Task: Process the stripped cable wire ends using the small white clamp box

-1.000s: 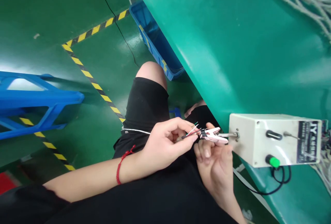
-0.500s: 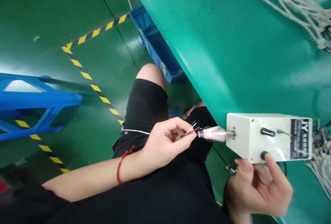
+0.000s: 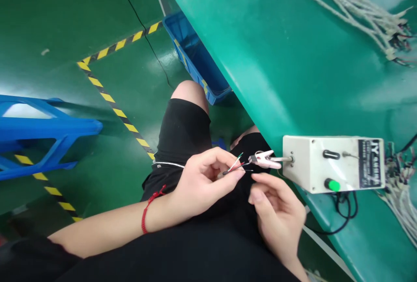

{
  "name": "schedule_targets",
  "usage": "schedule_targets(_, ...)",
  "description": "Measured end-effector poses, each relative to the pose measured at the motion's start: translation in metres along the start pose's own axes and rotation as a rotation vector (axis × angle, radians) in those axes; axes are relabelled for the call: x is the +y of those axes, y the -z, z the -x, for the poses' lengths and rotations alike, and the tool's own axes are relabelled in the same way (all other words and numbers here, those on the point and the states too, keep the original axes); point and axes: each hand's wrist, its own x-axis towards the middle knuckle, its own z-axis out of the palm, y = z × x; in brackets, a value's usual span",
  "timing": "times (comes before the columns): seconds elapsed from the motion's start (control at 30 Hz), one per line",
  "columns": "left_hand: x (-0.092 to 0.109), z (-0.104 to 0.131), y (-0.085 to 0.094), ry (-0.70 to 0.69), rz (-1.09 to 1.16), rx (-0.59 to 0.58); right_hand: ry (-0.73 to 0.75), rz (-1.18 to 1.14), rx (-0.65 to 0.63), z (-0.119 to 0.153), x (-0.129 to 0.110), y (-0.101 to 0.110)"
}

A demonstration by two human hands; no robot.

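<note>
My left hand point(image 3: 208, 177) pinches the end of a cable, where several thin wires point(image 3: 235, 167) in green, white, red and black fan out past the fingertips. A light pink clip point(image 3: 263, 159) sits on the metal shaft of a white machine box point(image 3: 332, 164); at least one dark wire reaches its jaws. Close below the wires, my right hand point(image 3: 276, 212) has thumb and forefinger apart, with nothing visible between them. On the box front are a black rocker switch point(image 3: 331, 154), a small toggle and a green round button point(image 3: 333, 185).
The box stands on a green table point(image 3: 260, 34) at its near edge. Bundles of white cables point(image 3: 352, 1) lie at the upper right, more behind the box. A blue crate point(image 3: 198, 60) is beside the table; a blue stool point(image 3: 48, 134) stands on the left.
My right hand has left the button on the box and moved left, close to the wires. The clip, blurred before, now looks sharp and still. My left hand keeps its pinch.
</note>
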Motion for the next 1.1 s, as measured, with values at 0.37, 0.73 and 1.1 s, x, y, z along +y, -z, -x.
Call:
schedule_targets(0.37, 0.003, 0.010, 0.000, -0.115, -0.085, -0.092, -0.225, -0.425, -0.067, -0.010, 0.003, -0.018)
schedule_targets(0.73, 0.000, 0.012, 0.001, 0.000, 0.113, -0.171, -0.321, -0.565, -0.113, -0.015, -0.001, -0.023)
schedule_targets(1.1, -0.001, 0.012, 0.002, 0.081, 0.088, -0.254, -0.346, -0.620, -0.098, -0.020, -0.004, -0.027)
